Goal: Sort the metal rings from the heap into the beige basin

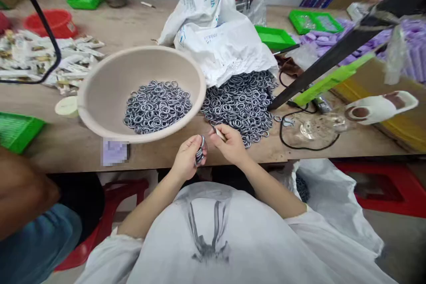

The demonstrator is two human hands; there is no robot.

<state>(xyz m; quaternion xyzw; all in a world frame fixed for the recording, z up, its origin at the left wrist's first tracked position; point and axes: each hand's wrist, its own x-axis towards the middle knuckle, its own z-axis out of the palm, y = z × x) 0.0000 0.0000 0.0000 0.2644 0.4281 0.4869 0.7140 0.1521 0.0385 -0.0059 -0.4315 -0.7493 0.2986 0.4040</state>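
My left hand [189, 156] is closed around several dark grey rings [199, 154], one of them standing up at the fingertips. In my right hand [232, 143] is a small tool with a pale handle [219, 134] and a thin dark tip, pinched between thumb and fingers; its exact kind is unclear. The tool's tip is close to the rings but apart from them. A big beige basin [109, 75] with many similar rings inside stands beyond my left hand. Past my right hand, a heap of grey rings [241, 106] spills from a white woven sack [222, 49].
A dark slanting post [319, 64] rises right of the heap, near a black cable and a white-brown tool [382, 106]. A blurred purple item [115, 151] lies at the table edge. Another person's arm [23, 191] is at left. A white sack [333, 195] stands at lower right.
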